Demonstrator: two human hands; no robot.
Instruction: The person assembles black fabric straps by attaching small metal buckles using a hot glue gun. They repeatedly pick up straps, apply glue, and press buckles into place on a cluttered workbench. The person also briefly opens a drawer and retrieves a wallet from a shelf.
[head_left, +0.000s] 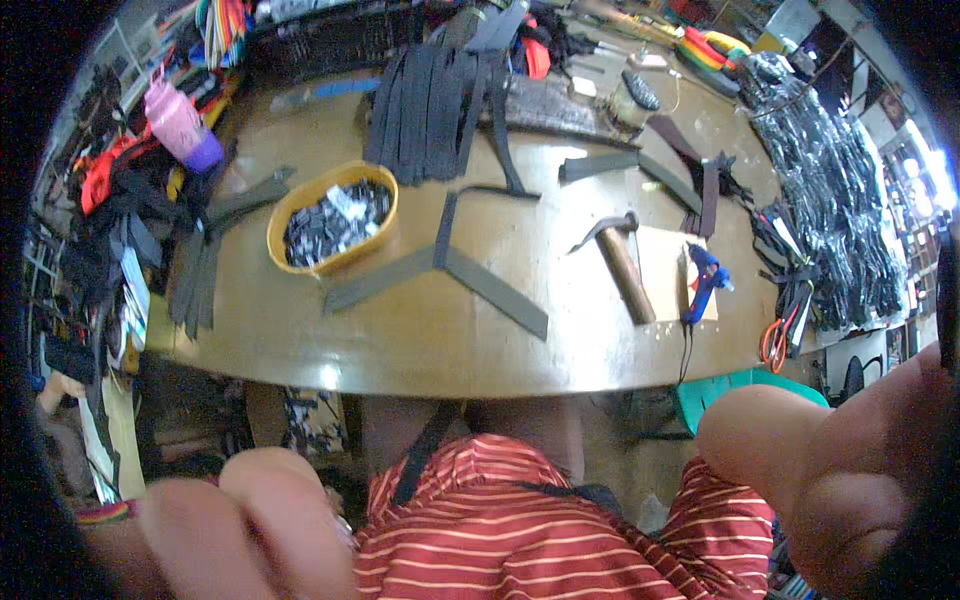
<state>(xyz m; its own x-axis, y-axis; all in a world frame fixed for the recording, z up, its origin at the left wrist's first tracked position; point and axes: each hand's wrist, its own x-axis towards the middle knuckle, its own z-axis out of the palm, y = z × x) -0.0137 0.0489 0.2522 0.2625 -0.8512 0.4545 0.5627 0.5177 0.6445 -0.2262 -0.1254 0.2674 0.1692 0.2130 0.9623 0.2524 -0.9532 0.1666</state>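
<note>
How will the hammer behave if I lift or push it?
The hammer will probably feel head-heavy: its head looks metal, its handle wooden. That thick, straight handle should be stiff. It may resist rolling because the head sits crosswise.

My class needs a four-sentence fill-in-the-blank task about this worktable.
The tub of small dark pieces is coloured ____.
In the picture, the hammer lies to the tub's ____.
The bottle is pink above and ____ below.
The glue gun is mainly ____.

Missing words: yellow; right; purple; blue.
</note>
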